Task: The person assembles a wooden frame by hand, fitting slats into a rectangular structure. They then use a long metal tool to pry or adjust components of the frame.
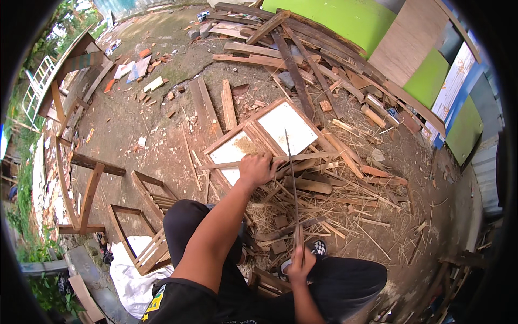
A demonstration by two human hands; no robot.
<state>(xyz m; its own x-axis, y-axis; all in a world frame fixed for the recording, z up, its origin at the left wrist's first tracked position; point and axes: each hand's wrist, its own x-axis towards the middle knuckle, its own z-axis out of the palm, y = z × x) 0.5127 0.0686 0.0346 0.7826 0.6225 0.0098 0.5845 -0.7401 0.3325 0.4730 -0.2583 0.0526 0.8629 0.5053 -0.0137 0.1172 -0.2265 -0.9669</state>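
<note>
My left hand [256, 169] is closed around a thin wooden strip [313, 156], which lies crosswise over a wood-framed white panel [286, 129]. In my right hand [301, 264], low between my knees, is the handle of a machete [293, 189]. Its long narrow blade points away from me, seen nearly edge-on, and crosses the strip to the right of my left hand. I cannot tell whether blade and strip touch. Sawdust [245, 144] lies on the panel's left pane. Split wood pieces [310, 185] are heaped just beneath the strip.
Wood shavings and splinters [345, 216] cover the ground by my feet. Long planks [291, 70] are piled at the far right, near green boards [345, 24]. On the left stand wooden frames [127, 210], a larger timber frame [91, 197] and a white sack [132, 275].
</note>
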